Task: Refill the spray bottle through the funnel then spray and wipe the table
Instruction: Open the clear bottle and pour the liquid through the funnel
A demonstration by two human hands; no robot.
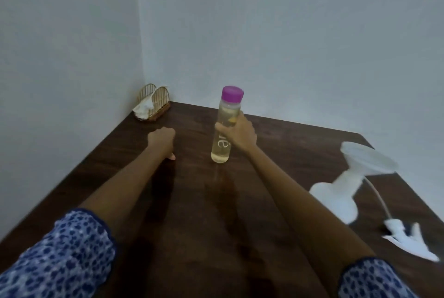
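- Right hand grips the purple-capped bottle mid-body, base on the table, probably to steady it upright before the cap comes off.
- Left hand is a curled fist, holding nothing visible, thumb tip down by the wood.
- White funnel and spray head lie at the right, blurred.
- Dark wooden table in a pale corner; napkin holder at the back.

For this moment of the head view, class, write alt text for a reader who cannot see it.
A person's right hand grips a clear bottle with a purple cap, upright on a dark wooden table, while the left hand rests fisted beside it. A white spray bottle stands at right, its spray head lying nearby; a wire napkin holder sits in the far corner.
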